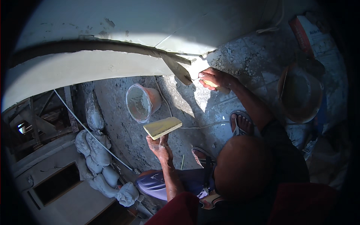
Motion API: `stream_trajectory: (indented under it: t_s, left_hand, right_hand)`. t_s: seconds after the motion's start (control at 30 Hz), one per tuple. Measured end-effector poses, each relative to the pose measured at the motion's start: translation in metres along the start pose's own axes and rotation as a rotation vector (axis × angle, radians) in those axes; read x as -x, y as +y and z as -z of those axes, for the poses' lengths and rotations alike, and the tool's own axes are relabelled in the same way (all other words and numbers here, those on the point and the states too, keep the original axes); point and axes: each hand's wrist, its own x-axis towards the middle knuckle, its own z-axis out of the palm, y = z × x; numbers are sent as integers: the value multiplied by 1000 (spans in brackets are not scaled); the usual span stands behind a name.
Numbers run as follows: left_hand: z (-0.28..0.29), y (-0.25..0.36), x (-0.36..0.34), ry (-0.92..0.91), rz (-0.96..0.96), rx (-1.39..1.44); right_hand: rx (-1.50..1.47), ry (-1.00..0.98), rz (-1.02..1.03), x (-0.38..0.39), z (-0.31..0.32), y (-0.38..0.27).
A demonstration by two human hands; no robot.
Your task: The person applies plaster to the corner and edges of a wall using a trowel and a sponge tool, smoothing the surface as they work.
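My left hand (162, 148) grips a yellow plastering float (163, 128) from below, its flat face turned up with a thin greyish smear on it. Higher up and to the right, my right hand (215, 79) is closed round the light handle of a trowel (176, 69). The trowel's pointed blade meets the lower edge of a pale plastered beam (93, 63), close to a brightly sunlit patch. Between float and beam stands a bucket (153, 98) with grey mortar inside. The float's handle is hidden by my left fingers.
Several filled sacks (99, 150) are piled at left beside a thin pale cable (92, 133). A round basin (317, 101) stands at right, below a red and white bag (307, 33). Sandalled feet (241, 123) rest on rough, dusty ground. A rounded bare shape (243, 165) blocks the lower middle.
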Motion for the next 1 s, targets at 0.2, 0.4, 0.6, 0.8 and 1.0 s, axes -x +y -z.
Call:
stream_trajectory:
  t_s: [0.2,0.4,0.6,0.8,1.0]
  left_hand:
    - [9,-7,-2,-8,-1,-34]
    - [8,-2,-2,30,0,-26]
    - [9,-7,0,36,-16,-8]
    - [9,1,2,57,-20,38]
    - [13,36,-1,93,-45,68]
  right_hand:
    - [-184,230,-345,47,1,59]
    - [-557,228,-443,64,-5,51]
    - [-666,148,-604,25,2,46]
    - [-627,100,-543,27,-27,-9]
    - [-619,74,-399,51,-64,-96]
